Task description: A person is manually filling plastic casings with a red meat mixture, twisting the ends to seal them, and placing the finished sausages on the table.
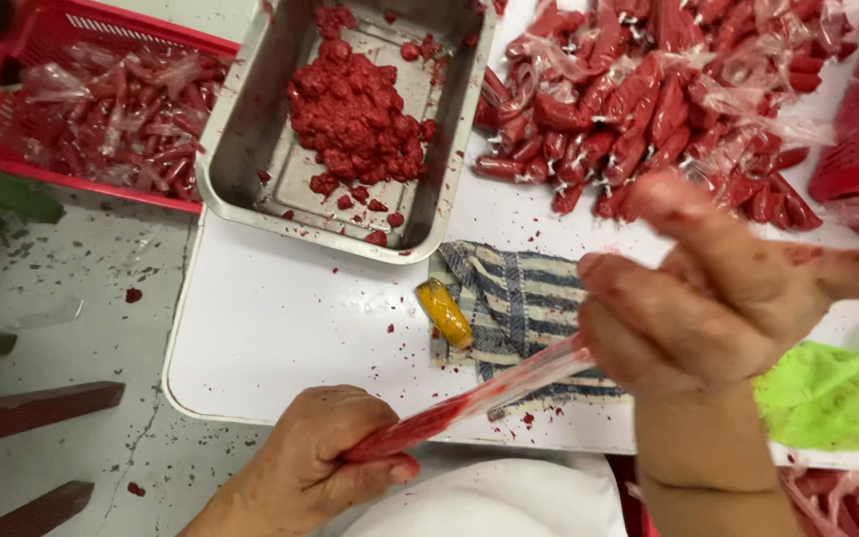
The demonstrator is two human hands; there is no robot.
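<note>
Fingers of both hands, left hand (315, 457) and right hand (708, 298), pinch a half-filled plastic tube (479, 398); beyond them, many filled tubes (648, 99) pile up, red paste (355, 114) remains in the tray (241, 129).

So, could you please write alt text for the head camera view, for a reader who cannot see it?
Two bare hands, left hand and right hand, stretch a thin clear plastic tube of red paste between them over a white table. Behind lie a steel tray of red paste, a pile of filled red tubes, a striped cloth and a red basket.
</note>
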